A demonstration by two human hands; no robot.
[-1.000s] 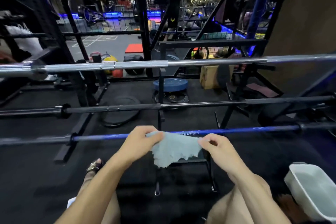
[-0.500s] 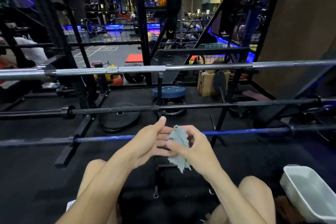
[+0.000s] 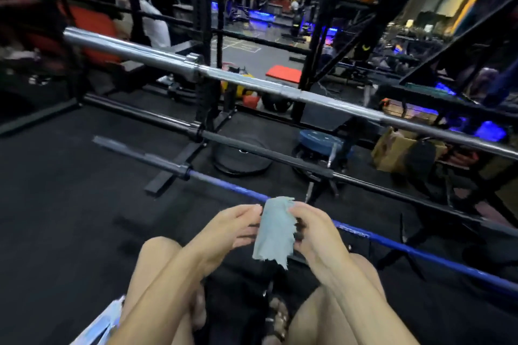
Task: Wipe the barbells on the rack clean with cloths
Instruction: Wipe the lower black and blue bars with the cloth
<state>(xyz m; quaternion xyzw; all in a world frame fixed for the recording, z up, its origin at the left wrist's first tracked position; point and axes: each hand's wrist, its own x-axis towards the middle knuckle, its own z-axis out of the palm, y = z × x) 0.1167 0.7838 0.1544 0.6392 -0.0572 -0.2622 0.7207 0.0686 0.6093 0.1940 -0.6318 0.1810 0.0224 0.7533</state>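
Three bars block the way ahead: the blue barbell [image 3: 392, 244] nearest, the black barbell [image 3: 266, 152] behind it, the silver barbell [image 3: 252, 82] highest. Open gaps lie between them. The black floor [image 3: 70, 218] left looks bare, though blurry.

Frayed matt cloth [image 3: 276, 230]; glossy chrome barbell [image 3: 252, 82]
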